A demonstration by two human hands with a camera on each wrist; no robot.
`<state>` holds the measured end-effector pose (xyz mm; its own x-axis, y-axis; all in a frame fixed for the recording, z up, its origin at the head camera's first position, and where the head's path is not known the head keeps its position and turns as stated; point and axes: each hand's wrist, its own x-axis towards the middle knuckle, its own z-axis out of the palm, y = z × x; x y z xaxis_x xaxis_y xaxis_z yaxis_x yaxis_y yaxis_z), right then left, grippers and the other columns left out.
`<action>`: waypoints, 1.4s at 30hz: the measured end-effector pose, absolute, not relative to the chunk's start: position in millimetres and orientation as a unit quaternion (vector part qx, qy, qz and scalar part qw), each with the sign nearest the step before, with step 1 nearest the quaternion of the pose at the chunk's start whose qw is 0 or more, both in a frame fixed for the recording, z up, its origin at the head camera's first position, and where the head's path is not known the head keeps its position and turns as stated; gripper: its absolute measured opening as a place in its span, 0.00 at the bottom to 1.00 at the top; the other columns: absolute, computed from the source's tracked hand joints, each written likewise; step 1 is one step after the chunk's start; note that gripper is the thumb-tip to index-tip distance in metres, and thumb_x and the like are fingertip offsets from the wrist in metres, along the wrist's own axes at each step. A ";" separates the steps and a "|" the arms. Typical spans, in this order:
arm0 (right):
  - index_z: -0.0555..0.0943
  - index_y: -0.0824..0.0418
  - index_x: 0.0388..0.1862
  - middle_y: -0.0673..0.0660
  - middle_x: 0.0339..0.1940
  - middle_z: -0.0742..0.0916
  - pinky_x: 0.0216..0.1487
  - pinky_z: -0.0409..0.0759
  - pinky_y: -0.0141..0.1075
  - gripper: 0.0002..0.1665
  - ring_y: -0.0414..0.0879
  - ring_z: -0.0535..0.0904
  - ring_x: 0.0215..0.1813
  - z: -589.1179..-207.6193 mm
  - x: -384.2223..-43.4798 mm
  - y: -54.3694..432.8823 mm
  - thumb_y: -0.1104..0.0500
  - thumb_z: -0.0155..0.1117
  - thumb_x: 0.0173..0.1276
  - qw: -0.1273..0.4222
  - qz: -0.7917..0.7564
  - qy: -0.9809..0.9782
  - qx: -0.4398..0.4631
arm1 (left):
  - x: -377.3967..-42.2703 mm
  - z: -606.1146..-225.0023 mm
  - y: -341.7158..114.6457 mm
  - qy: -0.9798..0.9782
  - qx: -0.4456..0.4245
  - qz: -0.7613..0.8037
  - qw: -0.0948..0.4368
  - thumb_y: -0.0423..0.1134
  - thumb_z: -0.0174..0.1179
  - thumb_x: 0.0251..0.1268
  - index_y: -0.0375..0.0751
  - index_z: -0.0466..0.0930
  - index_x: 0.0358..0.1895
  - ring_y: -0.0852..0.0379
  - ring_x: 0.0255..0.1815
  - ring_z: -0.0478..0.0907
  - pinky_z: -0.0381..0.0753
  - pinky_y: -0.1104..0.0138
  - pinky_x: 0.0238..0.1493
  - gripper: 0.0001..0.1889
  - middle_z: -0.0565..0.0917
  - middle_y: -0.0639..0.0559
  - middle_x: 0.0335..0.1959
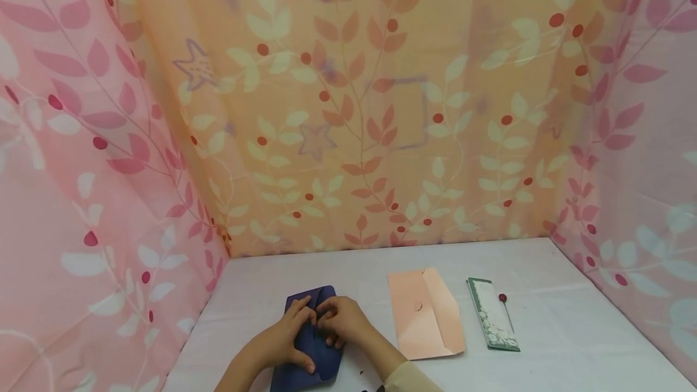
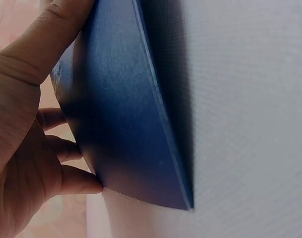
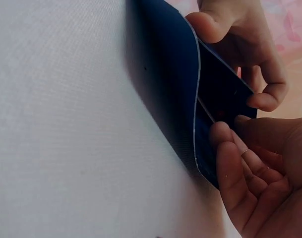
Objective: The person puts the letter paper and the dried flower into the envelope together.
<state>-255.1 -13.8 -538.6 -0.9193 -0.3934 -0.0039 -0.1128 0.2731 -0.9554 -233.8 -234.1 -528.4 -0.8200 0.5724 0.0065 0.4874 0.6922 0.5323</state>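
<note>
A dark blue envelope (image 1: 328,360) lies at the front left of the table, its flap side up. My left hand (image 1: 282,339) holds it from the left; in the left wrist view the thumb (image 2: 56,29) lies over one face and the fingers reach its edge. At the flap, on the right side, my right hand (image 1: 345,318) bends its fingers and pinches the envelope. The right wrist view shows the flap (image 3: 183,64) bowed, with the fingertips (image 3: 225,148) at the gap beneath it. Whether something else is between those fingers is hidden.
A peach envelope (image 1: 411,325) lies right of my hands with its flap spread. Beyond it are a green-bordered floral card (image 1: 484,304) and a small red rose on a thin stem (image 1: 503,299). Patterned curtains (image 1: 354,138) enclose the white table (image 1: 572,331).
</note>
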 end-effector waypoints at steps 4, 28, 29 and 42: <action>0.84 0.60 0.50 0.52 0.28 0.88 0.15 0.80 0.38 0.15 0.45 0.82 0.17 -537.6 -251.7 -10.4 0.65 0.71 0.65 0.117 -0.580 0.790 -0.161 | -232.7 -527.4 -234.7 0.917 0.288 0.265 0.078 0.69 0.76 0.36 0.63 0.66 0.54 0.19 0.78 0.48 0.71 0.31 0.62 0.41 0.52 0.33 0.81; 0.85 0.65 0.51 0.51 0.33 0.88 0.18 0.79 0.36 0.16 0.49 0.84 0.23 -531.2 -234.3 19.1 0.66 0.73 0.63 0.093 -0.577 0.794 -0.166 | -227.8 -524.9 -230.5 0.918 0.286 0.263 0.083 0.67 0.78 0.37 0.58 0.68 0.56 0.15 0.77 0.45 0.69 0.28 0.60 0.41 0.52 0.32 0.81; 0.84 0.65 0.51 0.51 0.34 0.88 0.18 0.79 0.36 0.16 0.49 0.84 0.23 -530.9 -233.5 21.0 0.66 0.73 0.63 0.091 -0.576 0.795 -0.169 | -227.6 -524.3 -230.1 0.918 0.285 0.264 0.084 0.67 0.78 0.37 0.58 0.69 0.56 0.16 0.77 0.45 0.68 0.27 0.61 0.42 0.52 0.32 0.81; 0.85 0.63 0.51 0.48 0.34 0.88 0.19 0.78 0.32 0.16 0.46 0.83 0.23 -521.1 -221.3 44.5 0.64 0.74 0.64 0.073 -0.544 0.815 -0.186 | -227.1 -521.7 -227.0 0.923 0.274 0.257 0.088 0.68 0.78 0.36 0.60 0.70 0.56 0.18 0.78 0.44 0.63 0.25 0.63 0.41 0.53 0.33 0.82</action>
